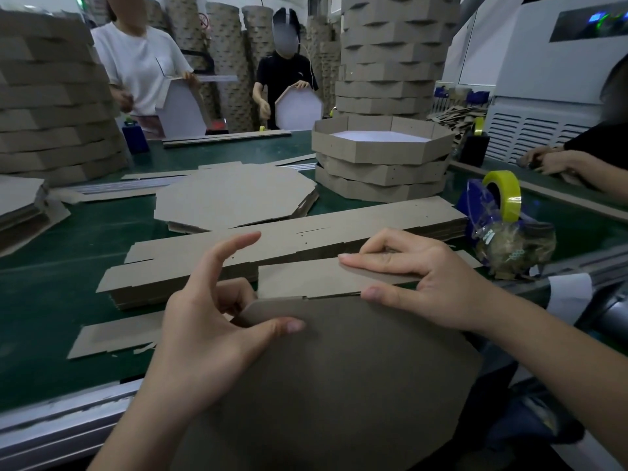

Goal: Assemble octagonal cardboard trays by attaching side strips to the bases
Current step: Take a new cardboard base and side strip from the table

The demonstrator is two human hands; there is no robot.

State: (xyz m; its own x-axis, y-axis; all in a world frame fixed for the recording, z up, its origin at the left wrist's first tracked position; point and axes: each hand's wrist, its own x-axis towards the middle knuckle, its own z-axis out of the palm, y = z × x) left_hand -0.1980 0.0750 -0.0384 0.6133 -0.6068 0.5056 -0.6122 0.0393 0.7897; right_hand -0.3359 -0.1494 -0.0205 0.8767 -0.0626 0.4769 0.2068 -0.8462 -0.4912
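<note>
Left grip point(210, 321) clamps one base point(339, 385), right grip point(418, 280) pinches one side strip point(306, 280) — three finished trays point(380, 147) stacked far right.

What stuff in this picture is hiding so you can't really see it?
All in the head view:
- The near edge of the base is cut off by the picture's bottom edge.
- Some fingers of the left hand are hidden behind the base.
- Part of the side strip lies under the right hand.
- The machine screen is too blurred to read.
- What is inside the bag by the tape roll is unclear.
</note>
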